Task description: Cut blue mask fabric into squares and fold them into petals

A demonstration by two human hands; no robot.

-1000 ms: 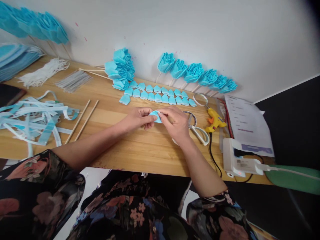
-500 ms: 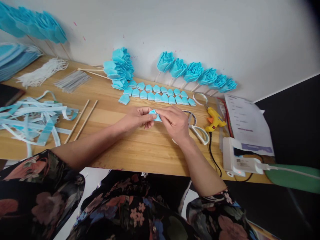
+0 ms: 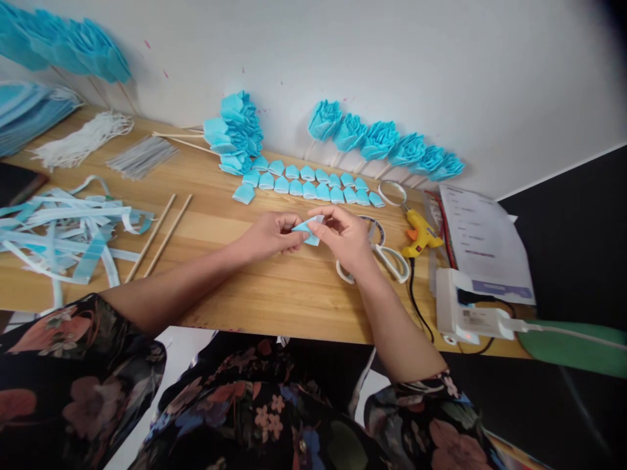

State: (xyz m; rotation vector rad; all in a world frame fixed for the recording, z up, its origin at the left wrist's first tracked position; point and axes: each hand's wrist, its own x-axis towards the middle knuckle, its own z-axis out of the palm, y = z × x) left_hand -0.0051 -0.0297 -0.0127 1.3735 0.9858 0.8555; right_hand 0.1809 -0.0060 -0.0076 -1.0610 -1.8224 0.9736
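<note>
A small folded piece of light-blue fabric [image 3: 312, 240] is pinched between both hands above the wooden table. My left hand [image 3: 274, 234] grips its left edge between thumb and fingers. On the other side, my right hand [image 3: 345, 240] has thumb and forefinger closed on its upper right part. Past the hands lie rows of similar folded blue petals [image 3: 296, 188], with one petal [image 3: 243, 193] apart at the front left. Scissors [image 3: 390, 262] with white handles lie partly hidden under and beside my right hand.
Blue fabric flowers [image 3: 379, 140] on sticks lean along the wall, and more flowers [image 3: 240, 134] lie left of them. A yellow glue gun [image 3: 420, 234] and a white power strip [image 3: 453, 307] are at right. Two wooden sticks [image 3: 169, 235] and cut strips [image 3: 63, 228] lie at left.
The blue piece has been turned and now shows a larger, flatter pointed face. My right hand has shifted its grip on it, with the fingers raised and more arched.
</note>
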